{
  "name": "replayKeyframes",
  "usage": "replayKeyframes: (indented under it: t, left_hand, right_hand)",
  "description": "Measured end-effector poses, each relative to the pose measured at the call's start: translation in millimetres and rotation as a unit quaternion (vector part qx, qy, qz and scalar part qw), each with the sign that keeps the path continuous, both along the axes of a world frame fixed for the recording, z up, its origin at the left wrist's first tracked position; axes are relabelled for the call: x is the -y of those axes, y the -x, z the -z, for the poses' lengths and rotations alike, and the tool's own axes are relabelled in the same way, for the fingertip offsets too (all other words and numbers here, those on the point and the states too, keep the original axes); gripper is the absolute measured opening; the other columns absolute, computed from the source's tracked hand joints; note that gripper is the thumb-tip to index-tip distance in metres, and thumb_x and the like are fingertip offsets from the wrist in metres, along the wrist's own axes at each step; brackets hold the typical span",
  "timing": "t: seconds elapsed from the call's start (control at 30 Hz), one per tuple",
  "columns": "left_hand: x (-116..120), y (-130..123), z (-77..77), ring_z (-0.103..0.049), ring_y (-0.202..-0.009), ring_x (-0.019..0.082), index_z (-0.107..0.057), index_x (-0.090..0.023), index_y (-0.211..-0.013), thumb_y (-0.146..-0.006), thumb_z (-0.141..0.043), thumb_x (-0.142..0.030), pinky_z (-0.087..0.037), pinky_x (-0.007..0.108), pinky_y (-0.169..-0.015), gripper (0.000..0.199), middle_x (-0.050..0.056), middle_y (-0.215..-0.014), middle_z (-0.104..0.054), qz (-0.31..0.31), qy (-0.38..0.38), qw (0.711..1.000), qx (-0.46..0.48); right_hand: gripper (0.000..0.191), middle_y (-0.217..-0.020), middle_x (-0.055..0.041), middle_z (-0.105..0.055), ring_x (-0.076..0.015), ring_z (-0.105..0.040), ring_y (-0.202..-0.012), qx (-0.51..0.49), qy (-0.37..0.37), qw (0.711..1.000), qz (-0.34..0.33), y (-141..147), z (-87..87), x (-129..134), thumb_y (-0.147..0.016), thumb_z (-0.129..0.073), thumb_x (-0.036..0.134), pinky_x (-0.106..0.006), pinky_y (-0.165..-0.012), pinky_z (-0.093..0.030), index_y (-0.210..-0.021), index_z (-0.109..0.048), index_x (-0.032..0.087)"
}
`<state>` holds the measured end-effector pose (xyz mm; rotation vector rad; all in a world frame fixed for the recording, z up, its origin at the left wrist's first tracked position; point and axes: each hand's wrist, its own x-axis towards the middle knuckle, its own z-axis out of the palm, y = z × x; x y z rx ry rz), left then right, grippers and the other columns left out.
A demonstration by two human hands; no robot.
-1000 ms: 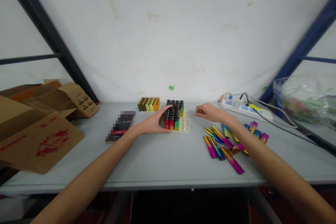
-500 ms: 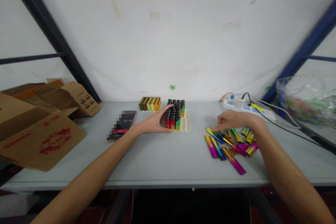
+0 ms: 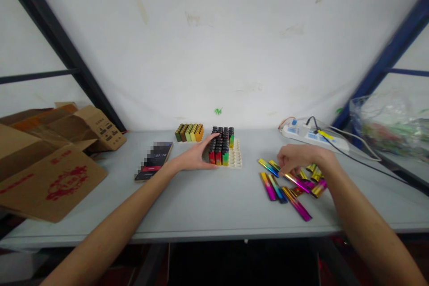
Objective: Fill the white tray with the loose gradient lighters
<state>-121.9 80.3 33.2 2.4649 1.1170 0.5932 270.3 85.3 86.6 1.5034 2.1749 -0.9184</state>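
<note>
Left fingers (image 3: 209, 138), spread beside upright black-topped pieces (image 3: 218, 155) at twelve o'clock, could topple them if jolted; right fingers (image 3: 283, 161), one o'clock: grip I cannot tell

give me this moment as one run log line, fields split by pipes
left hand: thumb and fingers around lighters in white tray | right hand: at shiny sleeves, grip unclear

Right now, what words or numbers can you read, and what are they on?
":10" on the phone; digits before it are unclear.
Red print on the cardboard box: too blurred.
Black print on the cardboard flap: too small.
Blue labels on the power strip: too small.
</note>
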Motion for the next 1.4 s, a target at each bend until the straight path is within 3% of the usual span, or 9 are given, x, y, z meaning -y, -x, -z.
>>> replayKeyframes:
  t: [0.17,0.33,0.43,0.57,0.67,0.87,1.17,1.3,1.4]
  left_hand:
    - [-0.2,0.3,0.0,-0.04,-0.15,0.031,-0.005,-0.03,-0.165,-0.078,-0.079,-0.059,-0.032,0.042,-0.124,0.118,0.009,-0.169,-0.03,-0.002,0.011,1.0,-0.001]
    - [-1.2,1.4,1.9,-0.042,-0.149,0.032,-0.006,-0.032,-0.165,-0.077,-0.079,-0.059,-0.034,0.044,-0.123,0.118,0.008,-0.168,-0.03,-0.004,0.01,1.0,0.006]
    - [-1.0,1.2,1.3,-0.042,-0.149,0.032,-0.008,-0.033,-0.165,-0.076,-0.08,-0.059,-0.034,0.043,-0.123,0.117,0.008,-0.169,-0.029,-0.01,0.001,1.0,0.001]
    - [-0.4,0.4,0.6,-0.04,-0.15,0.033,-0.011,-0.031,-0.164,-0.076,-0.08,-0.058,-0.033,0.045,-0.124,0.115,0.009,-0.17,-0.027,-0.004,0.009,1.0,0.011]
    - [-0.4,0.0,0.9,-0.037,-0.151,0.032,-0.013,-0.03,-0.164,-0.076,-0.08,-0.057,-0.03,0.045,-0.125,0.113,0.009,-0.17,-0.026,0.001,0.016,1.0,0.022]
    - [1.1,-0.9,-0.2,-0.038,-0.151,0.032,-0.015,-0.028,-0.163,-0.077,-0.081,-0.056,-0.031,0.044,-0.125,0.112,0.01,-0.168,-0.03,0.008,0.008,1.0,0.027]
    - [0.2,-0.8,-0.3,-0.04,-0.149,0.035,-0.012,-0.029,-0.164,-0.076,-0.08,-0.056,-0.031,0.046,-0.125,0.114,0.01,-0.168,-0.03,0.008,0.026,0.999,0.029]
    - [-0.4,-0.5,1.2,-0.038,-0.151,0.033,-0.012,-0.032,-0.163,-0.076,-0.08,-0.055,-0.029,0.047,-0.125,0.113,0.009,-0.168,-0.029,0.004,0.025,0.999,0.031]
    - [0.2,-0.8,1.4,-0.038,-0.151,0.032,-0.013,-0.032,-0.163,-0.076,-0.08,-0.056,-0.03,0.046,-0.125,0.113,0.007,-0.168,-0.03,0.001,0.025,0.999,0.03]
  right_hand:
    - [0.06,-0.078,-0.0107,-0.077,-0.0248,-0.073,-0.073,-0.13,-0.083,0.988,-0.026,-0.7,-8.1,-4.2,-0.083,-0.059,0.073,-0.031,-0.067,-0.054,-0.098,-0.069,0.016]
    - [0.059,-0.079,-0.0083,-0.073,-0.0207,-0.071,-0.073,-0.287,-0.229,0.93,0.011,20.9,4.1,-12.5,-0.098,-0.042,0.065,-0.032,-0.072,-0.055,-0.114,-0.066,0.013]
    - [0.056,-0.085,-0.0059,-0.07,-0.0175,-0.069,-0.066,-0.351,-0.191,0.915,0.059,36.4,20.7,-15.0,-0.103,-0.038,0.053,-0.029,-0.064,-0.056,-0.141,-0.053,0.015]
    - [0.059,-0.096,-0.006,-0.072,-0.0136,-0.062,-0.06,-0.352,-0.173,0.919,0.034,48.4,34.2,-12.9,-0.103,-0.043,0.045,-0.027,-0.057,-0.053,-0.157,-0.037,0.021]
    - [0.057,-0.104,-0.0071,-0.074,-0.0159,-0.066,-0.073,-0.377,-0.236,0.895,0.028,54.8,38.0,-12.3,-0.096,-0.059,0.044,-0.029,-0.067,-0.055,-0.147,-0.048,0.021]
    - [0.035,-0.094,-0.0082,-0.076,-0.021,-0.069,-0.084,-0.453,-0.302,0.835,0.077,70.2,43.4,-13.7,-0.081,-0.076,0.046,-0.035,-0.08,-0.054,-0.097,-0.069,0.016]
    - [0.024,-0.101,-0.009,-0.079,-0.0225,-0.071,-0.089,-0.453,-0.294,0.839,0.069,83.2,48.3,-15.1,-0.084,-0.076,0.036,-0.035,-0.083,-0.055,-0.098,-0.079,0.017]
    - [0.015,-0.103,-0.008,-0.078,-0.0203,-0.072,-0.09,-0.427,-0.323,0.843,0.046,96.7,51.3,-27.2,-0.085,-0.073,0.024,-0.035,-0.086,-0.057,-0.099,-0.074,0.018]
    - [0.021,-0.095,-0.0053,-0.077,-0.0179,-0.071,-0.081,-0.407,-0.348,0.844,0.036,108.2,51.3,-37.6,-0.083,-0.073,0.02,-0.033,-0.078,-0.058,-0.103,-0.066,0.018]
